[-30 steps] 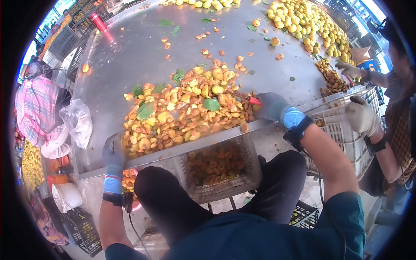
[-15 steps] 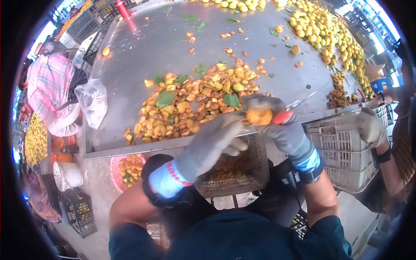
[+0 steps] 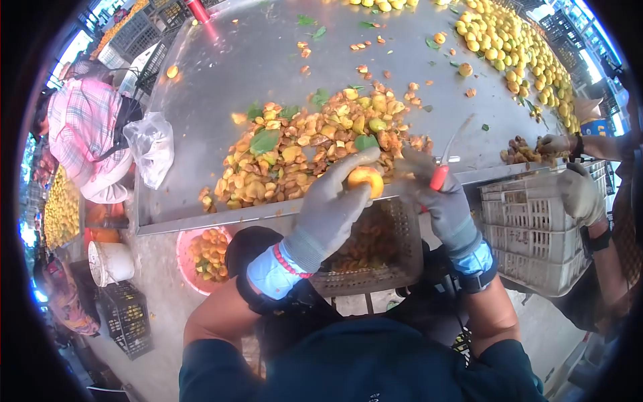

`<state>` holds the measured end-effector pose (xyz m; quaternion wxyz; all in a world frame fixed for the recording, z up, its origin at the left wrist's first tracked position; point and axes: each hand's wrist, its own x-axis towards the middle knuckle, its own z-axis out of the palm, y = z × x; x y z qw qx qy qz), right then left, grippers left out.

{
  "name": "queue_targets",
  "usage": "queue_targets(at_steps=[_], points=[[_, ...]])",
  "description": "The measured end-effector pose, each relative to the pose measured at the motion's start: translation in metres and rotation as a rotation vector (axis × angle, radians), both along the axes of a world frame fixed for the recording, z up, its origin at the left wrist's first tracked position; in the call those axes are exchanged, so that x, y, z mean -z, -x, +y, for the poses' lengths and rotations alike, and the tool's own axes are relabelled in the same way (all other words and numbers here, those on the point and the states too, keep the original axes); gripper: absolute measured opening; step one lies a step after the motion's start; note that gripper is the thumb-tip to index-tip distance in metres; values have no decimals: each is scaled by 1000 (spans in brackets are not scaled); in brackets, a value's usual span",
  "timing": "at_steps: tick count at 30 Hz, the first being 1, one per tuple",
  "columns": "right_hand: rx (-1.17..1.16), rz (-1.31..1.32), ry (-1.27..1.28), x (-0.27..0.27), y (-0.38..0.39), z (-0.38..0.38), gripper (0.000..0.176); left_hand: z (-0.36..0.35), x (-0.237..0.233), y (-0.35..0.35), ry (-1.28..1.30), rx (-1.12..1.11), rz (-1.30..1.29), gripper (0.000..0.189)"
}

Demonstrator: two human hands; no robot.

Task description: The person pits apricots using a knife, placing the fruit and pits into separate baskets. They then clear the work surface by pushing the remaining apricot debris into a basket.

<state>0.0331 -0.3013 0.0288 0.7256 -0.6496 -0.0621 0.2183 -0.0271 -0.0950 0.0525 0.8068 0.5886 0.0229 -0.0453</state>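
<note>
My gloved left hand [image 3: 338,201] holds a yellow-orange fruit [image 3: 366,181] between thumb and fingers, above the table's front edge. Just to its right, my gloved right hand [image 3: 439,197] is closed around the red handle of a knife [image 3: 439,177], whose blade points up and away; its fingertips are blurred. Behind both hands a heap of cut fruit pieces [image 3: 295,157] with some green leaves lies on the metal table [image 3: 248,60]. Below my hands stands a crate [image 3: 375,276] with fruit pieces in it.
Whole yellow fruits [image 3: 509,50] lie at the back right. A co-worker's gloved hands [image 3: 580,194] are at the right, by a pale crate [image 3: 529,228]. Left are a pink basin [image 3: 185,258], a white bucket [image 3: 110,262], a plastic bag [image 3: 151,149] and a person in plaid [image 3: 87,127].
My hands have moved apart, and the fruit now sits in my left hand. The knife has turned more upright. The co-worker's far hand has reached onto the small heap at the right.
</note>
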Motion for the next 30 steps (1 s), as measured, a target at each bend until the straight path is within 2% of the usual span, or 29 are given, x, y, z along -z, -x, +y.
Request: queue_targets(at_steps=[1, 2, 4, 5, 6, 8, 9, 10, 12, 14, 15, 16, 18, 22, 24, 25, 26, 28, 30], points=[[39, 88, 87, -1, 4, 2, 18, 5, -2, -2, 14, -17, 37, 53], [38, 92, 86, -2, 6, 0, 18, 8, 0, 0, 13, -18, 41, 53], [-40, 137, 52, -4, 9, -7, 14, 14, 4, 5, 203, 39, 157, 55], [18, 127, 85, -5, 11, -4, 14, 17, 3, 6, 189, 109, 195, 56], [25, 127, 87, -5, 8, -7, 14, 16, -1, 9, 108, 147, 241, 56], [62, 94, 150, -4, -1, -19, 14, 32, 1, 14, -338, 370, 147, 54], [111, 62, 48, 14, -10, -32, 17, 38, 4, 20, -367, 231, -10, 52], [226, -1, 28, 31, -25, -35, 20, 52, -1, 19, -517, 116, -46, 47], [132, -122, 405, 13, -54, -40, 22, 97, -1, 15, -830, -105, -177, 36], [-22, -216, 559, 10, -85, -26, 36, 135, 14, 17, -679, -280, -35, 32], [-9, -352, 718, 9, -100, -8, 34, 148, 26, 19, -584, -384, 68, 30], [3, -486, 878, 10, -113, 15, 33, 160, 40, 24, -587, -378, 69, 30], [-202, -550, 1131, 12, -140, 53, 34, 179, 65, 39, -844, -440, 44, 27], [-284, -642, 1307, 53, -158, 81, 38, 191, 82, 53, -1020, -467, -13, 25], [-333, -416, 956, 47, -169, 66, 43, 200, 94, 56, -1299, -465, -16, 24], [-238, -207, 662, 46, -168, 55, 42, 200, 96, 55, -1293, -464, -10, 24], [-287, 61, 367, 39, -170, 40, 37, 198, 95, 54, -1316, -472, -28, 24], [-433, 256, -101, 29, -166, 12, 33, 199, 96, 54, -1334, -470, -50, 24], [-379, 284, -192, 13, -151, 10, 33, 201, 99, 55, -1326, -492, -68, 24]])
